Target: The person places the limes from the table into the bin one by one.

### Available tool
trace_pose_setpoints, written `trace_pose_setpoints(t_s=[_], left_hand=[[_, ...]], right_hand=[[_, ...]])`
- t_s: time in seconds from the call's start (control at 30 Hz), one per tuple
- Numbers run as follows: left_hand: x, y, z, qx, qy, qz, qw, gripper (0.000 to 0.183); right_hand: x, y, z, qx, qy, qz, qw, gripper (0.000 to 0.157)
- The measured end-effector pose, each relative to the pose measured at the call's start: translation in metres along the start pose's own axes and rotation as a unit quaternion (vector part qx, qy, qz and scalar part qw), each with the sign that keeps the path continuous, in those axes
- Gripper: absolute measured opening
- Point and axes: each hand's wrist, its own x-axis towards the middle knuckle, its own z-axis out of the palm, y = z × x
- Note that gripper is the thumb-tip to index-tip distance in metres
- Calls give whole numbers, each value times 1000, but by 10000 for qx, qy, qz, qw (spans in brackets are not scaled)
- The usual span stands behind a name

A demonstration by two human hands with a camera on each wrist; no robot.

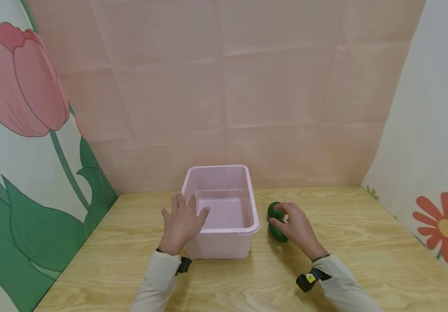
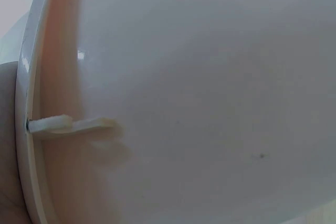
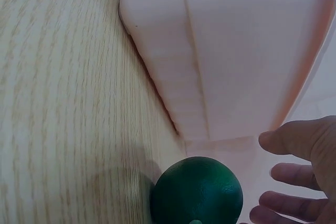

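A pale pink plastic bin (image 1: pixel 220 245) stands on the table in front of me. My left hand (image 1: pixel 182 223) is at its near left rim, fingers spread; the left wrist view shows mostly the bin's outer wall (image 2: pixel 210 77). To the right of the bin, two dark green round fruits sit close together, a far one (image 1: pixel 274 211) and a near one (image 1: pixel 277 233). Over them is my right hand (image 1: pixel 298 223), thumb and fingers apart. In the right wrist view its fingers (image 3: pixel 294 142) are clear of the one green fruit (image 3: pixel 197 192) that shows there.
The light wood-grain table (image 1: pixel 325 203) runs back to a pink cloth backdrop (image 1: pixel 278 86). A tulip-printed panel (image 1: pixel 25 82) borders the left side, and a panel with a red flower (image 1: pixel 446 227) the right. Each wrist wears a small black camera (image 1: pixel 306 282).
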Motion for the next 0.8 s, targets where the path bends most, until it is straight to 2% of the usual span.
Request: trace_pose_setpoints(t_s=[0.8], left_hand=[[0,0,0,18,62,20,10000,70]], right_hand=[[-2,3,2,-5,-341,174,9993,32]])
